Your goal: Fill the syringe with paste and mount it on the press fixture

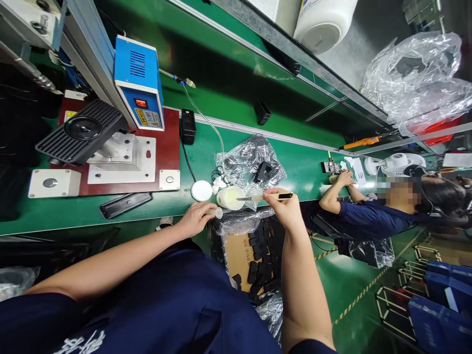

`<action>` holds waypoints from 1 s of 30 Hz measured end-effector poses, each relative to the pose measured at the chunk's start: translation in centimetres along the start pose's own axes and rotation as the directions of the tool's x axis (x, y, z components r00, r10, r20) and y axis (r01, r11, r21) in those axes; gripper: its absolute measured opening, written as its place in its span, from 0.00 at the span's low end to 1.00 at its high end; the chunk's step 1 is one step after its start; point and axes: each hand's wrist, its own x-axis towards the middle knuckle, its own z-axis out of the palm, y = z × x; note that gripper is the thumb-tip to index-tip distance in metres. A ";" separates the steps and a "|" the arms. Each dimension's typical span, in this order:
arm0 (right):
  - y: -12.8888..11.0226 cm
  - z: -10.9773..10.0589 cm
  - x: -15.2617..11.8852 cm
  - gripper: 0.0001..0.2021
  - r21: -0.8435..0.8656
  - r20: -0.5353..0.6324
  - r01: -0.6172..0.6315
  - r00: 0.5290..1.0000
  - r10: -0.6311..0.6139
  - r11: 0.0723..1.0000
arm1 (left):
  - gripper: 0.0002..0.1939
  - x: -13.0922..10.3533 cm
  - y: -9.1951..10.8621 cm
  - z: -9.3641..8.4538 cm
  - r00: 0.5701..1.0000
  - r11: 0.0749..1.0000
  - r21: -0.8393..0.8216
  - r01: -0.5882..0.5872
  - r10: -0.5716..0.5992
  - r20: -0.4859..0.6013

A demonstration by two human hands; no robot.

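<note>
My right hand [284, 207] pinches a slim brush-like tool [254, 198] with a pale wooden handle and a dark end. Its thin tip reaches over the mouth of a white tub [221, 197], which holds pale cream-coloured paste [233, 198]. Close to the tub's near left side, my left hand [194, 219] is closed around a small translucent tube [218, 213] with a flanged end, like a syringe barrel. A round white lid [201, 191] lies left of the tub. Behind the tub rests a clear plastic bag [254, 160] with dark cables and parts.
A press fixture on a red-brown base [170, 157] and a blue control box [138, 81] stand at left. Below the green bench's edge, a cardboard box [238, 253] holds several black parts. A co-worker [376, 211] sits at right. An overhead shelf [280, 42] runs along the back.
</note>
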 end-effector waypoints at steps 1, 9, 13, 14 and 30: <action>0.2 0.3 0.7 0.14 0.026 0.008 -0.021 1.000 0.020 0.999 | 0.10 -0.1 -0.1 0.0 1.000 1.000 -0.002 0.008 -0.008 0.004; 0.7 1.1 1.2 0.12 0.149 0.102 -0.136 0.987 0.122 0.979 | 0.10 -0.9 -0.6 -0.3 0.998 0.998 -0.019 0.064 -0.064 0.007; 0.8 1.5 0.8 0.11 0.116 0.093 -0.074 0.994 0.063 0.990 | 0.10 -0.8 -0.7 -0.2 0.998 0.997 -0.026 0.068 -0.068 0.000; 0.8 1.7 0.7 0.11 0.088 0.073 -0.045 0.997 0.039 0.995 | 0.10 -0.7 -0.7 -0.2 0.998 0.997 -0.028 0.069 -0.069 0.003; 0.6 3.6 0.7 0.07 -0.087 -0.037 -0.092 0.995 0.089 0.992 | 0.10 0.1 -0.9 0.9 0.988 0.995 -0.099 0.000 0.015 0.151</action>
